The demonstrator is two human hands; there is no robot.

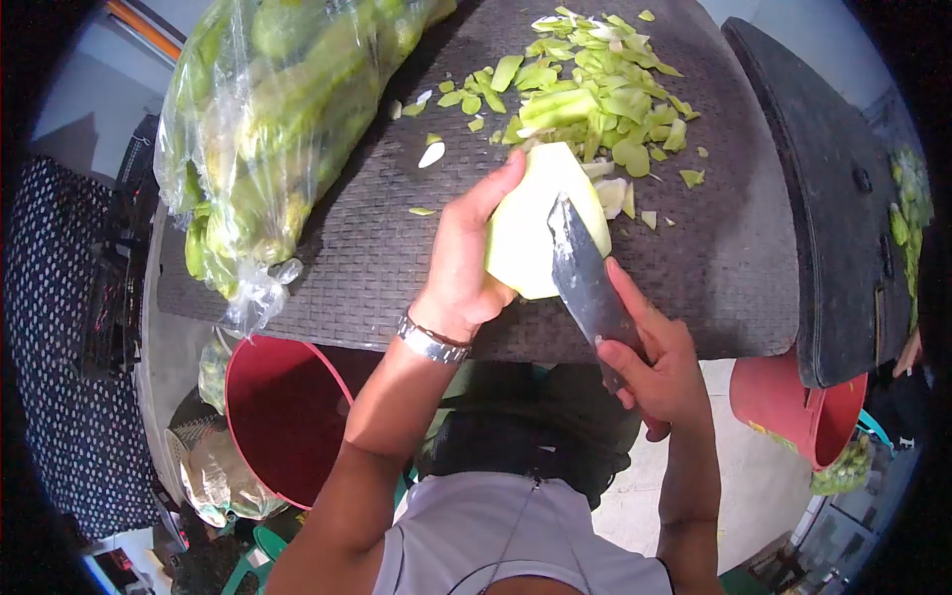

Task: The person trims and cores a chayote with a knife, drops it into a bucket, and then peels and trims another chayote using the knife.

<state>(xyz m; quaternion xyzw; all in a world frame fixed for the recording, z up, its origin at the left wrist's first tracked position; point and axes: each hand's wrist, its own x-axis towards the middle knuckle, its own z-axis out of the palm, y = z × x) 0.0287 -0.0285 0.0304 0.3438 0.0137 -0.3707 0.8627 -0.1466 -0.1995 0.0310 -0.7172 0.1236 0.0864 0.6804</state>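
Observation:
My left hand (461, 253) is wrapped around a peeled pale-green fruit (523, 233) that looks like a green papaya, held over the front of the woven table (397, 268). In my right hand (654, 362) is a knife (587, 283) with a broad dark blade. Pale residue sticks near its tip. The blade lies against the right side of the fruit, pointing up and away from me. Just beyond the fruit, a pile of green and whitish peelings (605, 99) is spread on the table.
A clear plastic bag (288, 129) of green produce lies at the table's left. Below the front edge stand a red bucket (288, 416) on the left and another red bucket (793, 407) on the right. A dark chair back (823, 208) borders the right side.

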